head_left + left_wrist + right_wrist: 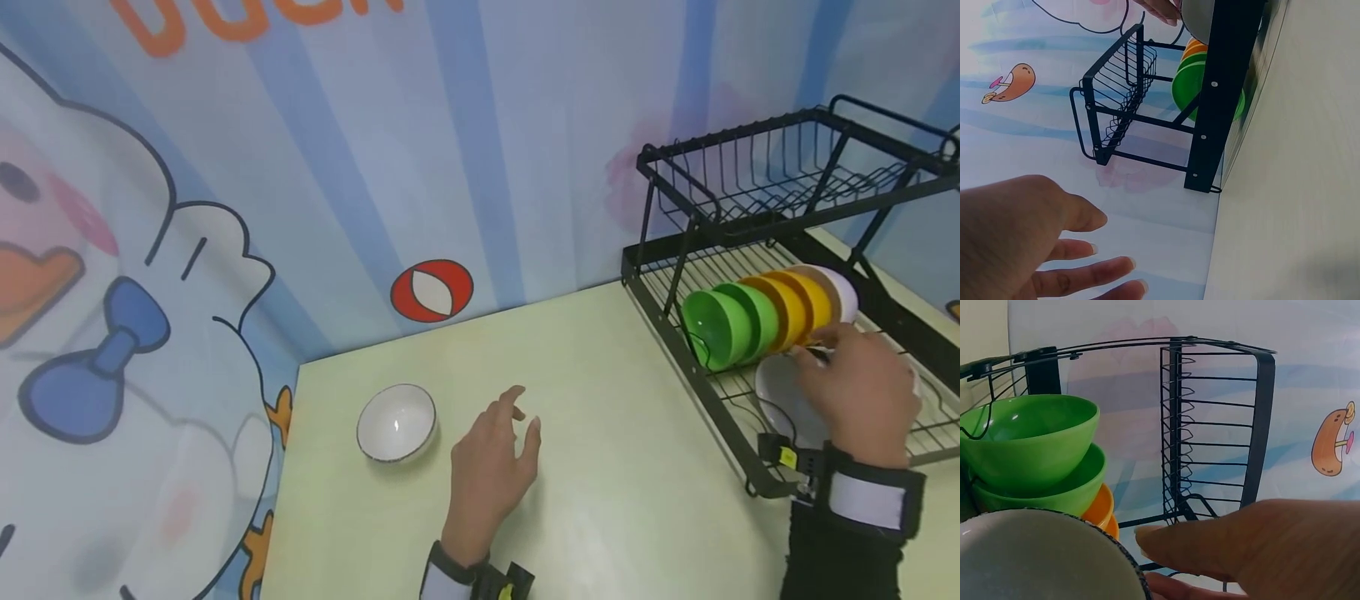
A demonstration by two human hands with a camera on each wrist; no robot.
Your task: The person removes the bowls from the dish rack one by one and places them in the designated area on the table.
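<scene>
Currently, right hand (862,392): is bending at the rim of the grey-white bowl (783,396); cannot tell whether thumb and fingers are pinching it.
Grey-white bowl: is sitting on the lower tier of the black rack (705,396), partly hidden by the hand; dark-speckled rim is showing in the right wrist view.
Left hand (491,467): is hanging over the pale table (600,392), fingers relaxed, gripping nothing.
White bowl (396,423): is standing upright on the table, near the left hand, to its left.
Bowl row: two green bowls (708,329), two yellow-orange bowls (783,304) and a pale bowl (843,296) are lining up on edge, left to right.
Backdrop (555,125): is hanging behind, cartoon-printed.
</scene>
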